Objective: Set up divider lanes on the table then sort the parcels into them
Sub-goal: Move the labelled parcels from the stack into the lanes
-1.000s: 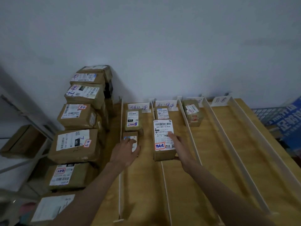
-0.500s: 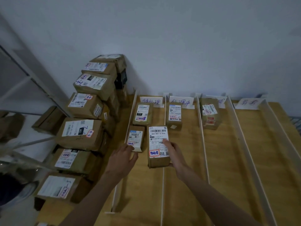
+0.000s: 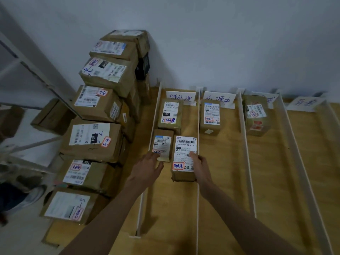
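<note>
Partly, right hand [image 3: 201, 165] covers parcel [image 3: 184, 157] label.

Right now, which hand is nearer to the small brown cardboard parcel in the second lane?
Right. The right hand grips the tall parcel in the first lane, beside the divider, nearer the small brown cardboard parcel. The left hand is farther left.

Third lane's sign [image 3: 270, 100] behind parcel [image 3: 256, 115]

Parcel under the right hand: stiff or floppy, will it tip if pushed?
The parcel looks like a stiff cardboard box with crisp edges. Lying flat on its broad face, it should slide rather than tip. The right hand grips it alone, so it is probably light.
</note>
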`<move>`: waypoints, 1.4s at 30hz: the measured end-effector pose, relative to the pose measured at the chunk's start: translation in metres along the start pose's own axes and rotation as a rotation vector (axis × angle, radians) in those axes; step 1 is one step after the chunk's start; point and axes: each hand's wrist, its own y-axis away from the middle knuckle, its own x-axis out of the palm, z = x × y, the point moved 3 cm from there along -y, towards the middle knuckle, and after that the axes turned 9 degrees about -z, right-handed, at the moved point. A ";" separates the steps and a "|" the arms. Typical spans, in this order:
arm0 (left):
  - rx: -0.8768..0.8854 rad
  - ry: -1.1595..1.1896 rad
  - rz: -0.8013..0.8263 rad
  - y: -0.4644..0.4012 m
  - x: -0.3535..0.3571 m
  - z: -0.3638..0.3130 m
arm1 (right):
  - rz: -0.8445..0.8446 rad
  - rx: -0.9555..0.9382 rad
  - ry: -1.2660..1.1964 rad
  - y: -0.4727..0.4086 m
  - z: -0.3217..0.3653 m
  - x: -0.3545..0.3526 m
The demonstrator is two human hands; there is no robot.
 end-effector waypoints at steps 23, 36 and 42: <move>0.182 -0.030 0.079 -0.060 0.039 0.027 | -0.090 -0.124 0.227 -0.098 0.000 0.056; 0.219 -0.095 0.149 -0.063 0.022 0.021 | -0.155 -0.269 0.464 -0.092 0.028 0.053; 0.239 -0.142 0.030 -0.049 -0.015 -0.003 | -0.163 -0.612 0.736 -0.040 0.053 0.034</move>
